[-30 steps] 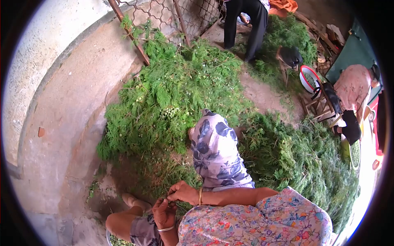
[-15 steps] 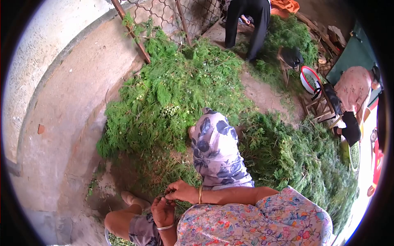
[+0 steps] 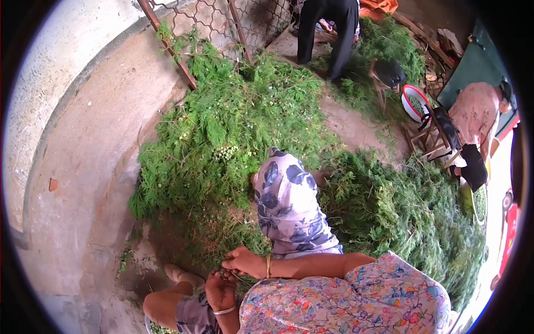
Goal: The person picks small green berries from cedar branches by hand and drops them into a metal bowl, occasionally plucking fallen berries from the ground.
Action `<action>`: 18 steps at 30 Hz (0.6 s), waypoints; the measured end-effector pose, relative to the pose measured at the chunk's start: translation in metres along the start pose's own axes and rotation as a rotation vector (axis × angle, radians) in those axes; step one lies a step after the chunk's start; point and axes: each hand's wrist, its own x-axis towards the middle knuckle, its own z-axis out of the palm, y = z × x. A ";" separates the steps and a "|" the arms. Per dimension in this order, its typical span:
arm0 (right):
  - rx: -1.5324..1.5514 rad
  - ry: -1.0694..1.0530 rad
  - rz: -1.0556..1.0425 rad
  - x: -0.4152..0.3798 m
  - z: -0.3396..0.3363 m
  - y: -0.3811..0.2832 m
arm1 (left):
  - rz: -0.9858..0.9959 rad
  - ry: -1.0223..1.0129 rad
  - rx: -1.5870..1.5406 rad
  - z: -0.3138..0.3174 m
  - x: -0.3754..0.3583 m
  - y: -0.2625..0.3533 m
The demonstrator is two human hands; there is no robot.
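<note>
My right hand (image 3: 245,261), with a gold bangle at its wrist, is closed in a pinch above my lap. Just below it, my left hand (image 3: 221,290), wearing a silver bangle, has its fingers curled upward. Between the fingertips of both hands is a small green sprig (image 3: 229,273), mostly hidden by the fingers. Beyond my knees spreads a big heap of cut evergreen branches (image 3: 222,122), with a cluster of pale green seed cones (image 3: 225,152) on it. The rim of a container (image 3: 148,325) shows beside my left leg, with small green pieces inside.
More branches (image 3: 400,222) lie on my right. A co-worker (image 3: 475,117) bends at the far right near a wooden chair (image 3: 439,136) and a red-rimmed basin (image 3: 416,103). Another person in black trousers (image 3: 328,33) stands at the back. A concrete wall (image 3: 100,111) curves along the left.
The view has shifted slightly. My hands have moved a little apart, and the left fingers are lower and more curled. The co-worker on the right remains bent over.
</note>
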 end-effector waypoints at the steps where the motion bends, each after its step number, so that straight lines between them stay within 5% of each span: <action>1: 0.000 0.000 0.002 0.003 -0.003 0.001 | -0.001 0.001 0.000 0.001 0.001 0.000; 7: 0.515 -0.105 -0.115 -0.006 -0.005 -0.027 | 0.148 0.019 -0.059 0.024 -0.010 0.010; 11: 0.547 -0.161 -0.053 -0.011 -0.003 -0.042 | 0.356 0.033 0.551 0.067 -0.025 0.007; 18: 0.523 -0.205 -0.017 -0.009 -0.001 -0.034 | 0.556 0.160 0.861 0.076 -0.010 -0.019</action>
